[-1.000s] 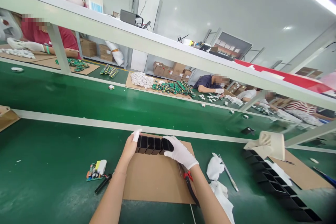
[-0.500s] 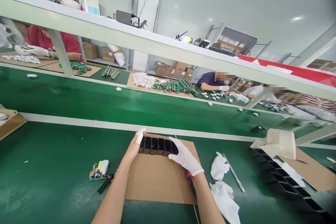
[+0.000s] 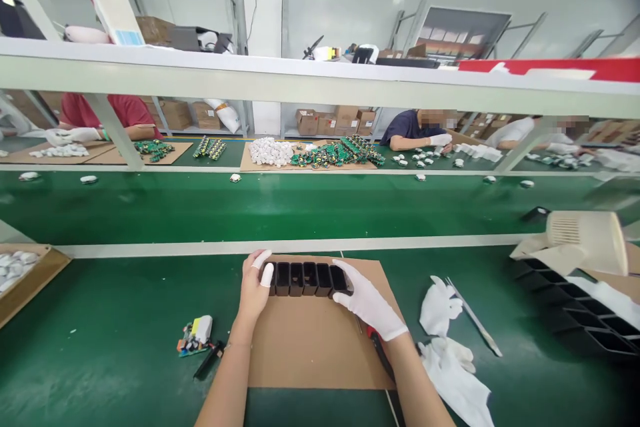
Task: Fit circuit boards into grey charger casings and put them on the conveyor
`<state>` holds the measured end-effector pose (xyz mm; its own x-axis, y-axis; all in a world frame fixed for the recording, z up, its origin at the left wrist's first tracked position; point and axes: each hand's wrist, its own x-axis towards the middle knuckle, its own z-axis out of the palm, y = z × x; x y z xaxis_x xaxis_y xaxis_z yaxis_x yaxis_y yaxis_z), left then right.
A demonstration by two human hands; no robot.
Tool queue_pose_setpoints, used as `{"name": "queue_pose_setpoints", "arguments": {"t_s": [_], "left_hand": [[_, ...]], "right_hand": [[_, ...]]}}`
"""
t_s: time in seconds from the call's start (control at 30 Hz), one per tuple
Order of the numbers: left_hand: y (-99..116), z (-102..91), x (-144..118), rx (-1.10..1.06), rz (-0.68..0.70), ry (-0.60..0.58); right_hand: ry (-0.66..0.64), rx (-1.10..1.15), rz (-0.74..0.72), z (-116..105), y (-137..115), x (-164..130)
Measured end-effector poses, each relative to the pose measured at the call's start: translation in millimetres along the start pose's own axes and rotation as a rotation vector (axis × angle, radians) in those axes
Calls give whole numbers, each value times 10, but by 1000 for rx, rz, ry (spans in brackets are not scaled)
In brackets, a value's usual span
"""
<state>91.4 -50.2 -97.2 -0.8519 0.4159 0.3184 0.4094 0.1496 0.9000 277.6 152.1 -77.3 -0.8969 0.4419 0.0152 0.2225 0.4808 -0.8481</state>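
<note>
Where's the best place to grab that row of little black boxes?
Probably by its two short ends, one hand from each side. The row of black boxes lies long and flat across the cardboard sheet; the left hand and gloved right hand already bracket it that way.

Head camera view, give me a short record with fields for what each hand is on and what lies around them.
left hand: bare with white fingertip covers, left hand gripping the left end of the row of black housings
right hand: white-gloved right hand gripping the row's right end
support: row rests at the far edge of the cardboard sheet
left of sheet: small circuit board, black pen-like tool
right of sheet: loose white gloves, red-handled tool partly under the wrist
beyond: green conveyor belt
</note>
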Motion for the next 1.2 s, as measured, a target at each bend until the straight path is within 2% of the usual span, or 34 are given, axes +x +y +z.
{"name": "queue_pose_setpoints", "arguments": {"t_s": [0.13, 0.43, 0.73, 0.87, 0.97, 1.1, 1.2], "left_hand": [[-3, 2, -14, 86, -11, 34], [26, 23, 2, 190, -24, -111], [122, -51, -33, 263, 107, -282], [102, -83, -13, 306, 154, -300], [138, -117, -10, 368, 197, -262], [293, -105, -58, 459, 304, -254], [401, -32, -105, 506, 363, -323]], "right_hand": [[38, -15, -13, 19, -17, 8], [75, -166, 12, 137, -146, 23], [22, -272, -37, 57, -276, -48], [33, -322, -41, 56, -289, -60], [78, -378, -39, 79, -299, -42], [180, -582, -160, 164, -322, -5], [144, -703, -238, 276, -324, 20]]}}
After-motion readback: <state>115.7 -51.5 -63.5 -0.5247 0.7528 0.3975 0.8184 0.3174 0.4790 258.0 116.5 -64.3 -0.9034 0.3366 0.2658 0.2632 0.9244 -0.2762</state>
